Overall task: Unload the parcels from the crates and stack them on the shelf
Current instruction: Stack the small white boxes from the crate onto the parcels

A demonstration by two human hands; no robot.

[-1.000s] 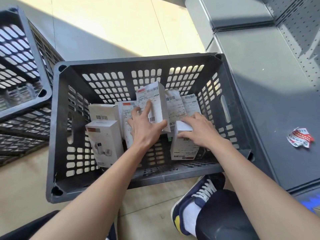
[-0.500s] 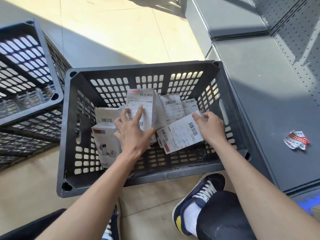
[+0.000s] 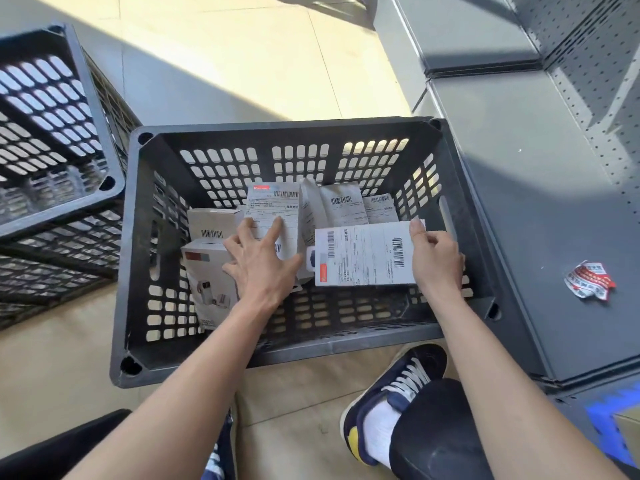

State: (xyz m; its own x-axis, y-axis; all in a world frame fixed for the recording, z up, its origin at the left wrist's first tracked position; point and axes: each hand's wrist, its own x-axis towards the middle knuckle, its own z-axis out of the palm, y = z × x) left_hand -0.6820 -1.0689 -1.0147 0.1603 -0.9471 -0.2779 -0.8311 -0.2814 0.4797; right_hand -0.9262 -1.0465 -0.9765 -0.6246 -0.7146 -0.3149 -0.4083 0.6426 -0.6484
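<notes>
Inside the black slotted plastic crate [image 3: 221, 355], a flat white labelled parcel [image 3: 363, 254] is being pinched at its edge by the right hand [image 3: 437, 259]; an upright white labelled box [image 3: 273, 220] is being gripped by the left hand [image 3: 259, 268]. Both should be lifted level, clear of the wall.

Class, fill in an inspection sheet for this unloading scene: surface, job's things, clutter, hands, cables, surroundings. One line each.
Surface: tan tiled floor, part sunlit; grey shelf to the right holds no parcels.
Job's things: black crate on the floor holds several white labelled parcels; one flat parcel is raised.
Clutter: crumpled label on the shelf.
Hands: left hand grips an upright parcel; right hand pinches the flat parcel's right end.
Cables: nothing seen.
Surroundings: stacked crates at left; perforated back panel behind the shelf; a shoe near the crate.
</notes>
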